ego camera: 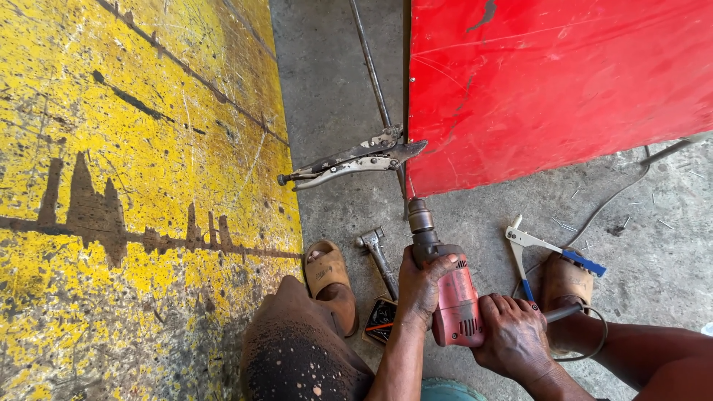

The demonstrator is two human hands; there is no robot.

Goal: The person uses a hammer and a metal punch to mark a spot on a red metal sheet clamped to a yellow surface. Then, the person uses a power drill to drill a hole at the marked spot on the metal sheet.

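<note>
Closest in, the person's dark, speckled knee (297,349) fills the bottom edge, with both forearms reaching past it. The left hand (420,286) wraps the front of one red power drill (451,293), fingers curled tight over the housing just behind the metal chuck. The right hand (512,334) is clenched round the rear handle, where the cable (587,341) loops out. So the drill sits inside both grips, its nose pointing away toward the lower corner of the red sheet (557,82).

Two brown sandals flank the drill on the concrete floor (334,82): the left sandal (330,282) beside the knee, the right sandal (564,282) under one hand riveter (546,249) with blue-tipped handles. One hammer (375,249) lies between the left sandal and the drill, its handle running toward a small dark box with an orange mark (380,323).

Further off, one pair of locking pliers (349,160) is clamped on the red sheet's edge, next to a thin steel rod (371,67). A few loose rivets (639,200) are scattered on the right. A scratched yellow panel (134,163) covers the left.
</note>
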